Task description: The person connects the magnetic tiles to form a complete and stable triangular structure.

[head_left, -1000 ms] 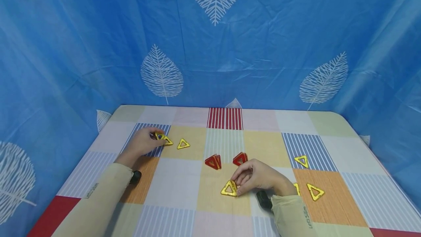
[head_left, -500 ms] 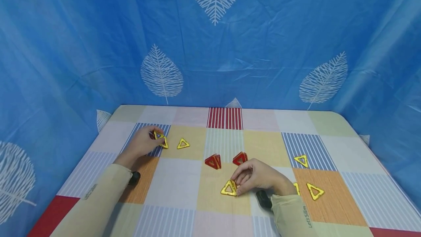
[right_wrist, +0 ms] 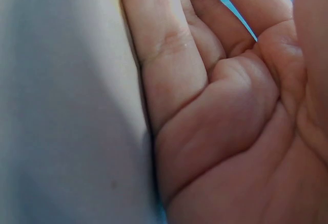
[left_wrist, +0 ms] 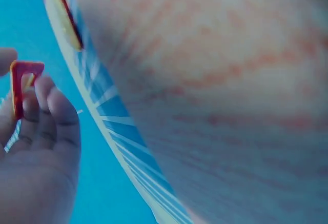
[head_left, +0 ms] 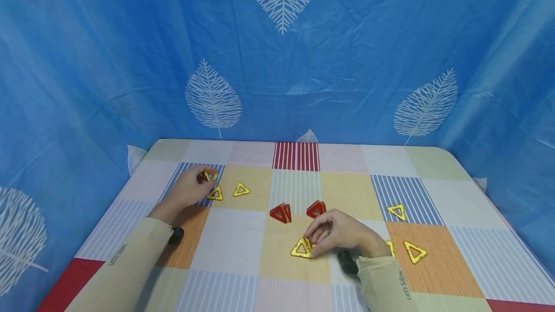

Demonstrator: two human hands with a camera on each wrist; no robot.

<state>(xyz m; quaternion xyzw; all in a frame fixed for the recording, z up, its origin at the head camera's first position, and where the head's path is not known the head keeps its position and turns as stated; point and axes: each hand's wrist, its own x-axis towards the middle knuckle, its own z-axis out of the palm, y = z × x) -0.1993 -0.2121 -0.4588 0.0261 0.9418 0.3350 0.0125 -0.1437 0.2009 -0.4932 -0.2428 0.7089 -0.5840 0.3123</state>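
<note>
Since a second ago, one yellow triangle (head_left: 215,194) is lying dropped beside my left hand (head_left: 187,190), which is pinching a red-edged piece (left_wrist: 20,88); only the wrist view is showing its red. Two red pyramids (head_left: 282,213) are standing just beyond my right hand (head_left: 336,233), which is gripping the yellow pyramid (head_left: 301,248) on the checked cloth (head_left: 234,240).

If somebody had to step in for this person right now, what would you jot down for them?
Left hand: at the far left of the table, fingers pinching a small red-and-yellow triangle piece. Two loose yellow triangles lie just right of it.
Right hand: near the middle, fingers holding a standing yellow pyramid on the cloth.
Done, as it looks: two red pyramids stand behind the right hand.
Left: flat yellow triangles on the right, one more half hidden by the right wrist, are unused. Whether the yellow pyramid is closed cannot be told.
</note>
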